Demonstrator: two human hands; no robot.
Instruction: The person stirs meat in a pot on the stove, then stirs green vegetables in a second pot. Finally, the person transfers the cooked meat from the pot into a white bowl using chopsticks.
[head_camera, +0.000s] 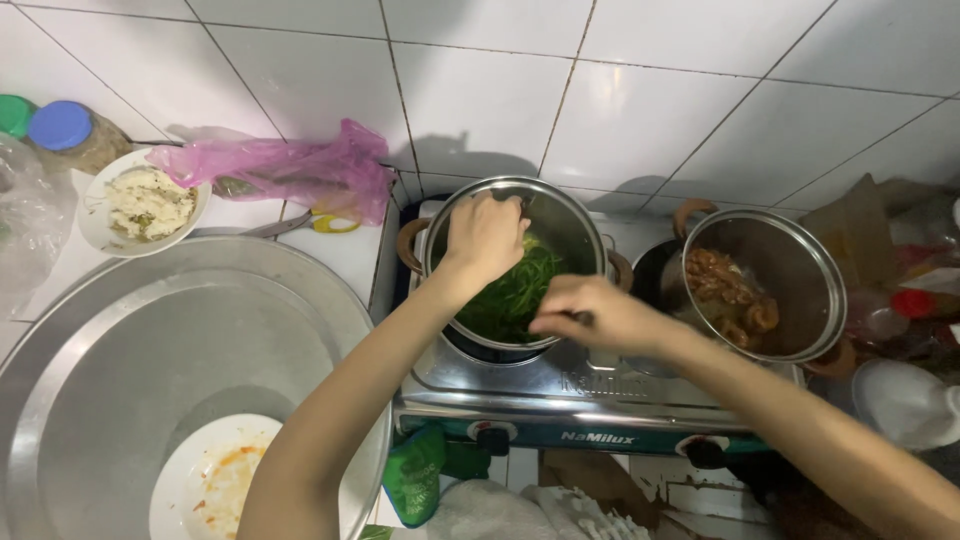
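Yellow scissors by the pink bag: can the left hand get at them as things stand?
Probably yes. The left hand is over the pot of greens, and the scissors lie just to its left on bare counter beside the pink bag, with nothing between.

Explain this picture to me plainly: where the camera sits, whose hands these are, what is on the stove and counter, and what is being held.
There is no machine here. One camera worn on a person's head looks down at their own two bare hands. The left hand reaches over a steel pot of green vegetables on a gas stove. The right hand pinches something thin and dark; what it is cannot be told. A second pot on the right holds brown cooked food. To the left lie a large metal basin with a used plate in it, a white bowl of pale food, a pink plastic bag and a blue-lidded jar.
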